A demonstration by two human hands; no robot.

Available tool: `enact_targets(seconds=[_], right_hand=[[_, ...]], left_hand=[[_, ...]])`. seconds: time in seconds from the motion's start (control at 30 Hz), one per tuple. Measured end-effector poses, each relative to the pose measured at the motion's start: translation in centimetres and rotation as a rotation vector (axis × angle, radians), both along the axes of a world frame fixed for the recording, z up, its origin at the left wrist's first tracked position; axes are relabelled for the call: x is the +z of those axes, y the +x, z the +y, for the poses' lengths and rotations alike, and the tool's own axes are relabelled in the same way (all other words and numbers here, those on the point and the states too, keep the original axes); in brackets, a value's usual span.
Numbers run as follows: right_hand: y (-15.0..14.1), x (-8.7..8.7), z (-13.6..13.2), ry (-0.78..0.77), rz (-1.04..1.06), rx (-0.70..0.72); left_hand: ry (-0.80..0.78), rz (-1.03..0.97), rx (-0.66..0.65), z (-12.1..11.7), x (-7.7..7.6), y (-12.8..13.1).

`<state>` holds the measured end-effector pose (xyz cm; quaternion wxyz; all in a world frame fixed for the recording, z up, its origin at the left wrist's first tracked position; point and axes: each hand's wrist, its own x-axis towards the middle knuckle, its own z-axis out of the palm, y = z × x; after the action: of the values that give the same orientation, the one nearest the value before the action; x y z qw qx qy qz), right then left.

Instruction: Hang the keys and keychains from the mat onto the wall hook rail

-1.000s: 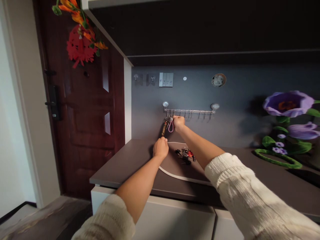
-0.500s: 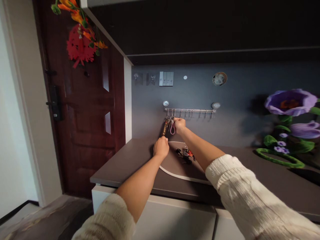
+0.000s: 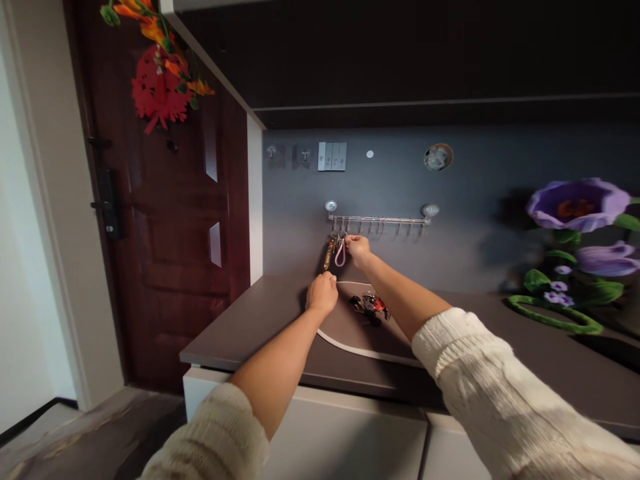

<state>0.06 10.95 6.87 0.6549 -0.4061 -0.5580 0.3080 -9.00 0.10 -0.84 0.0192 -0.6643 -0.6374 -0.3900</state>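
My right hand (image 3: 358, 248) is up at the left end of a clear hook rail (image 3: 379, 220) on the grey wall, its fingers pinched on the ring of a keychain with a pink loop (image 3: 341, 254). Just left of that loop hangs a gold and brown keychain (image 3: 329, 255), close under the leftmost hooks. Below it, my left hand (image 3: 323, 293) is closed above the counter, its knuckles near the keychain's lower end; whatever it holds is hidden. A small heap of keys and keychains (image 3: 370, 307), black with some red, lies on a brown mat with a pale rim (image 3: 345, 345).
A dark overhead cabinet (image 3: 400, 60) juts out above the rail. Purple artificial flowers (image 3: 577, 207) with a green ring base stand at the right of the counter (image 3: 245, 320). Switches (image 3: 332, 157) sit on the wall. A dark red door (image 3: 175, 267) is at the left.
My right hand has shifted slightly left, bringing the pink-loop keychain closer to the gold and brown one. My left hand stays nearly in place.
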Motion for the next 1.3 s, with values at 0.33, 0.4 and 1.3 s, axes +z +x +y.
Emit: enact_targets(seconds=[0.33,0.4,1.3], right_hand=[[1.3,1.0,-3.5,-0.074,-0.097,-0.033],[1.8,1.0,-4.5,-0.088,-0.122,-0.05],[7.5,-6.9,-9.6,0.009,-0.922,-0.085]], left_hand=[[0.025,0.025,-0.024,0.2,-0.3,-0.1],[0.031,0.038,-0.035,0.2,-0.3,-0.1],[-0.129,0.327,-0.253,0.5,-0.5,0.1]])
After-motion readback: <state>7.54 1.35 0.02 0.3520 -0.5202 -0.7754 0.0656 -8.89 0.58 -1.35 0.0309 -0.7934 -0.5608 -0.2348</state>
